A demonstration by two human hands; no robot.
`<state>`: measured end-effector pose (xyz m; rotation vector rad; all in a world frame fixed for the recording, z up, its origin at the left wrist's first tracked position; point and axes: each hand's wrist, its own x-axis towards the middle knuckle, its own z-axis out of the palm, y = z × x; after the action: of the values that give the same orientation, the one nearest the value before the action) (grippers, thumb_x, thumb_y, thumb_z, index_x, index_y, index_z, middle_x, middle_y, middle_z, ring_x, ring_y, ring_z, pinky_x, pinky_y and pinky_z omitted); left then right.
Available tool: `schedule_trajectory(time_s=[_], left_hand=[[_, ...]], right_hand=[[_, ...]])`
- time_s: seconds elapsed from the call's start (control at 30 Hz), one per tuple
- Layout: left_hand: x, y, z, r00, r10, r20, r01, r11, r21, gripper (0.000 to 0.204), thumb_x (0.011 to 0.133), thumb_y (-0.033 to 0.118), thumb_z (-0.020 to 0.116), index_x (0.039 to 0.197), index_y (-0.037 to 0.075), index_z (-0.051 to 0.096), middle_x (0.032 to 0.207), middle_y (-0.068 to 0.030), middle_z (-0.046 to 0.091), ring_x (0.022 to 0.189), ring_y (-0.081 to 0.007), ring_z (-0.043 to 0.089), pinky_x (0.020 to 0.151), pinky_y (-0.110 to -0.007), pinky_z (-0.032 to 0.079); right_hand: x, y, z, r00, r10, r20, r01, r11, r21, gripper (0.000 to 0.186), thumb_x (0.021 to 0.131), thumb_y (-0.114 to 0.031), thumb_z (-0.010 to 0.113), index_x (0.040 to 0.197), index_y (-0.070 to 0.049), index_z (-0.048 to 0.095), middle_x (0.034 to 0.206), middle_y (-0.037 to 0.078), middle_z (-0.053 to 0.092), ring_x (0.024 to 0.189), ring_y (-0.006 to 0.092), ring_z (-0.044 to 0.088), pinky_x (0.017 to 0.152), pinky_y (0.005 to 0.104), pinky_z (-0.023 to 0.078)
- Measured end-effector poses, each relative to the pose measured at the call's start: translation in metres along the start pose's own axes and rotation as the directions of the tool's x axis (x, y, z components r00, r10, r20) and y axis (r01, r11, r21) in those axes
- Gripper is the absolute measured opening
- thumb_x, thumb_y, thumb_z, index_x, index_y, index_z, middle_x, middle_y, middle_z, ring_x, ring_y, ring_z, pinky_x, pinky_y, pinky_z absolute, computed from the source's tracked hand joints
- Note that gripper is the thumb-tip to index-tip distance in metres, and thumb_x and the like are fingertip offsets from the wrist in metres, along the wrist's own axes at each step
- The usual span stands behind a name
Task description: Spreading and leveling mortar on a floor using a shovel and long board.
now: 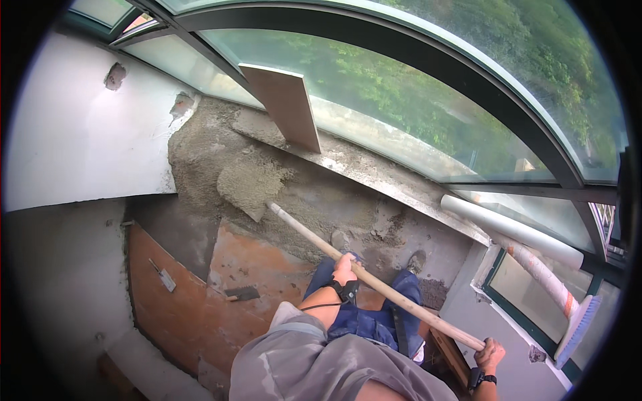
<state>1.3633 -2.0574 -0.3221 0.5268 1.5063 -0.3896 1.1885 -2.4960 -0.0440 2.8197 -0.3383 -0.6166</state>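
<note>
My left hand [344,269] is wrapped round the middle of a long wooden shovel handle [408,303]. At the handle's lower right end, my right hand [491,354] is closed on it near the tip. The handle slants up to the left, and its far end meets a mass of wet grey mortar [253,184]. That mortar covers the shovel's blade, so the metal is hidden. More rough mortar [200,150] is spread around it, up to the wall and along the base of the window ledge.
A tile-like board [286,110] leans against the window. Two trowels, one pale [164,277] and one dark [244,293], lie on the orange-brown floor boards [234,260]. Right of me, a white roll [511,232] and a wrapped pole with a blue-bristled brush [578,329] rest by the ledge.
</note>
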Motion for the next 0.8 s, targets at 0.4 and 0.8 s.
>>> schedule_trajectory(time_s=[0.4, 0.8], left_hand=[[-0.075, 0.181, -0.054, 0.862, 0.49, -0.128, -0.491, 0.871, 0.026, 0.028, 0.065, 0.002, 0.057, 0.091, 0.0, 0.046, 0.077, -0.0104, 0.048, 0.061, -0.0249, 0.05, 0.054, -0.043, 0.048], [-0.056, 0.039, 0.0, 0.937, 0.335, 0.099, -0.322, 0.938, -0.124, 0.019, 0.073, 0.008, 0.058, 0.085, 0.003, 0.044, 0.068, -0.0082, 0.047, 0.058, -0.023, 0.049, 0.053, -0.039, 0.047]], right_hand=[[0.087, -0.108, -0.1, 0.817, -0.571, 0.074, 0.514, 0.782, 0.353, 0.019, 0.054, -0.026, 0.063, 0.065, -0.011, 0.059, 0.055, 0.012, 0.056, 0.053, 0.032, 0.058, 0.052, 0.0384, 0.047], [0.059, 0.002, -0.109, 0.836, -0.477, 0.272, 0.324, 0.828, 0.457, 0.018, 0.053, -0.02, 0.062, 0.065, -0.007, 0.059, 0.057, 0.014, 0.056, 0.055, 0.0319, 0.057, 0.053, 0.0366, 0.046]])
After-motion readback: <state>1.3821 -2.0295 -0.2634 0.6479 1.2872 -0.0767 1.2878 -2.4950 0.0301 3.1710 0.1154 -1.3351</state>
